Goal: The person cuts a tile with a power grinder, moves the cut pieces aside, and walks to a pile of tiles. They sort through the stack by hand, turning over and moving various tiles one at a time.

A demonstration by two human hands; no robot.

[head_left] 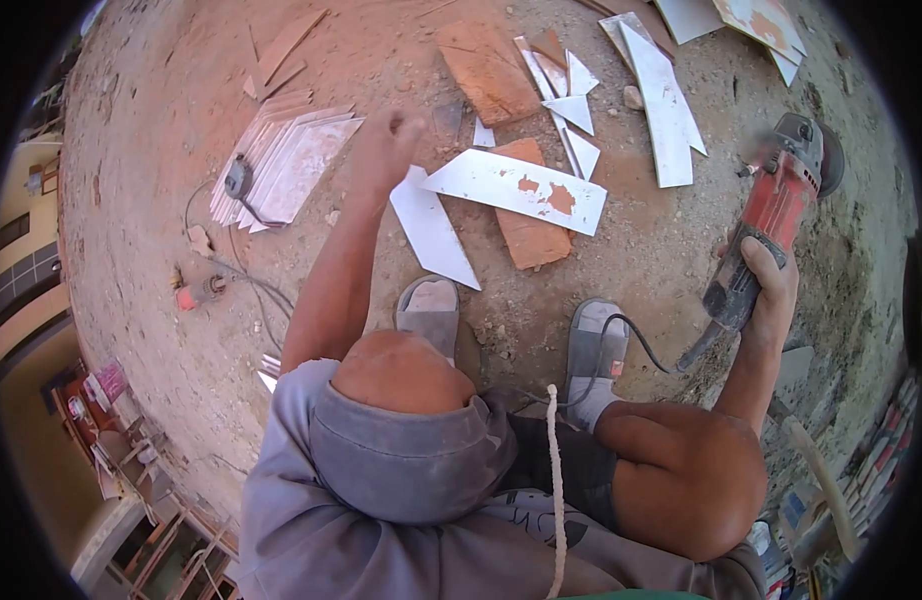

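Observation:
My right hand (771,283) is wrapped round the body of a red and black angle grinder (774,212), held up at the right with its disc end pointing away from me. A black cord runs from its rear towards my feet. My left hand (386,145) is raised at the upper middle, its fingers curled together; anything inside them is hidden. Just below that hand lies a white tile strip (433,232) with a slanted end. Beside it, a longer white tile piece (521,190) with chipped orange patches rests across an orange-brown tile (537,248).
A stack of tiles (286,160) stands at the left with a dark round tool (239,178) on it. Near it lies a red corded tool (196,294). Broken white tile pieces (661,110) and an orange slab (486,72) lie ahead on the dirt ground.

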